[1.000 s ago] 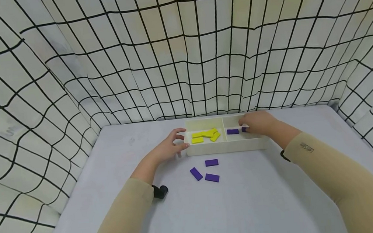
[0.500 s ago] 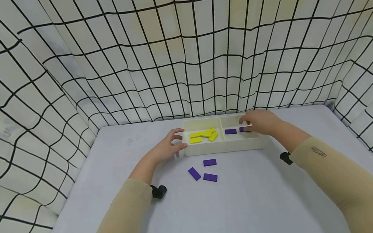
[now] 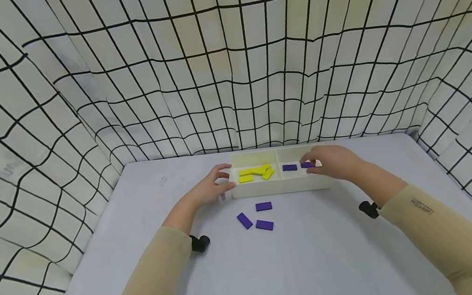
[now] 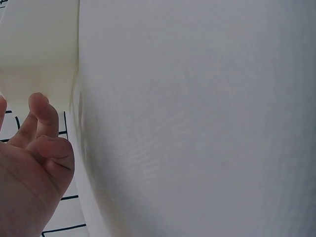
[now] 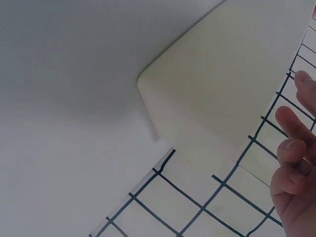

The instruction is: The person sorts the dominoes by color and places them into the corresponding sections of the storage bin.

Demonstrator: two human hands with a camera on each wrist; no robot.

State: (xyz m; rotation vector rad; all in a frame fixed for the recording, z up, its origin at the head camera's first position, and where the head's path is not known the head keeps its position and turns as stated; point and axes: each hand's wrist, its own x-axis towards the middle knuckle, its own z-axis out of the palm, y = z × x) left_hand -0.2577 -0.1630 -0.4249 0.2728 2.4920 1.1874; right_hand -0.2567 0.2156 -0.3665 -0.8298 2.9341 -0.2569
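Observation:
A white two-compartment box (image 3: 281,188) stands near the table's back edge. Several flat yellow blocks (image 3: 246,179) lie in its left compartment. The right compartment contains a purple block (image 3: 289,167) and another purple block (image 3: 306,164), partly covered by fingers. My right hand (image 3: 333,161) is over that compartment, thumb and forefinger apart around the second block; no pinch is visible. My left hand (image 3: 209,187) rests at the box's left end, with loosely bent fingers (image 4: 43,111) against the end wall in the left wrist view. In front of the box lie three purple blocks (image 3: 264,225).
The table (image 3: 305,263) has a white cover. A white backdrop with a black grid (image 3: 230,80) rises behind it and along both sides. Each wrist carries a small black camera (image 3: 200,243).
My right hand has drawn slightly to the right and its thumb and forefinger have parted, showing more of the second purple block. My left hand stays at the box's end. The view shifts slightly.

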